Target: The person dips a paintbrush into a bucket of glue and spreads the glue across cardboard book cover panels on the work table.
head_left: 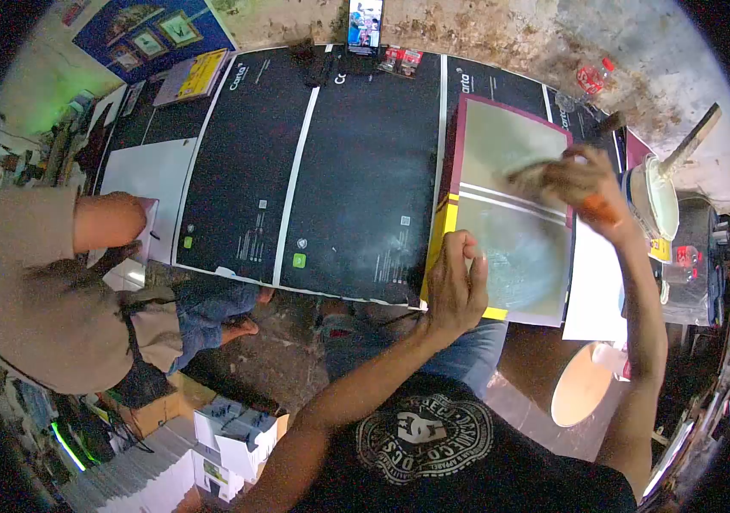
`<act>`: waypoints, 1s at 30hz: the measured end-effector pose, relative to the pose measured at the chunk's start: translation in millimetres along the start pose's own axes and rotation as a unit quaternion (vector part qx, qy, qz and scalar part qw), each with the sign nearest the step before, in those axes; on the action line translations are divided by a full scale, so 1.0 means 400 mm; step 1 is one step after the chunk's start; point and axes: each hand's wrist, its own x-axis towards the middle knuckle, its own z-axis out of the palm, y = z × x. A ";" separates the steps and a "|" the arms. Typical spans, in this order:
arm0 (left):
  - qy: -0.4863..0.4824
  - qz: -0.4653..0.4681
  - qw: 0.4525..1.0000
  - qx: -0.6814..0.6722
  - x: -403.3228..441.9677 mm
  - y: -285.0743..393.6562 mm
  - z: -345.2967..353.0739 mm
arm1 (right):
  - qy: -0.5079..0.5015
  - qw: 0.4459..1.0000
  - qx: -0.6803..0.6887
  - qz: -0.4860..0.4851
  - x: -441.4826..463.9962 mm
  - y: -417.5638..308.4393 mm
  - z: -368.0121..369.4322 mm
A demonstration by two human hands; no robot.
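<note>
A flat rectangular panel (514,248) with maroon and yellow edges and a pale double stripe lies on the right part of the table. My left hand (457,286) rests at its lower left corner, by the yellow edge, fingers curled together; whether anything is between them is hidden. Over the panel's upper right part is my right hand (589,190), smeared by motion. Something orange and a dark blurred shape show at its fingers, too unclear to name. The panel's lower half looks shiny and streaked.
Black printed sheets (365,171) cover the table (245,275). A phone (365,24) stands at the back. An open tub (660,201) with a stick stands at the right, near a plastic bottle (591,79). Another person (48,274) sits at the left. A round stool (583,385) is below.
</note>
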 end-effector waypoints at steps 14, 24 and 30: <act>-0.085 -0.153 0.883 -0.435 0.210 -0.007 -0.124 | 0.069 0.971 0.096 0.206 -0.279 -0.144 -0.232; -0.481 0.013 0.798 0.363 0.718 0.091 0.118 | 0.144 0.977 0.071 0.142 0.133 -0.241 0.041; -0.552 -0.055 0.762 0.333 0.746 0.056 0.166 | 0.091 0.968 0.209 0.109 0.149 -0.353 0.087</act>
